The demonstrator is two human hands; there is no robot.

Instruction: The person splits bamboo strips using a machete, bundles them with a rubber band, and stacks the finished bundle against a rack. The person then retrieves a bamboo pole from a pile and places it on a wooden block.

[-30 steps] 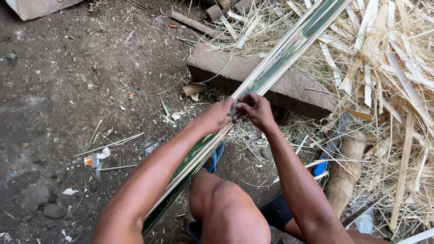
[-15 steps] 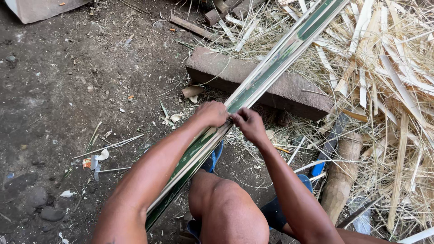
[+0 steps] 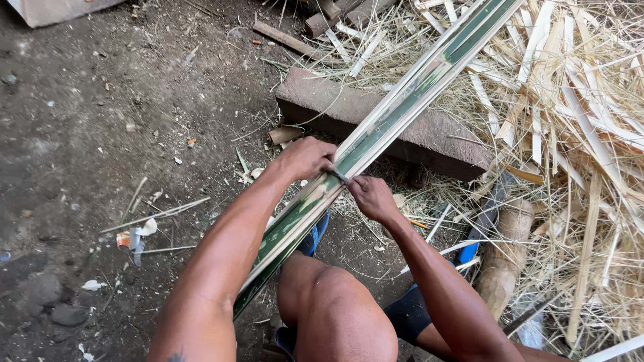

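Right hand slid lower, gripping flat green bamboo strip

The bamboo strip runs out of the top edge at its far end, and its near end passes under the left forearm, so neither end shows. The left hand covers the strip where it grips; its fingers curl out of sight. A small dark tool between the hands is too small to tell. The right hand hides its palm. The straw pile is cut off at the right edge.
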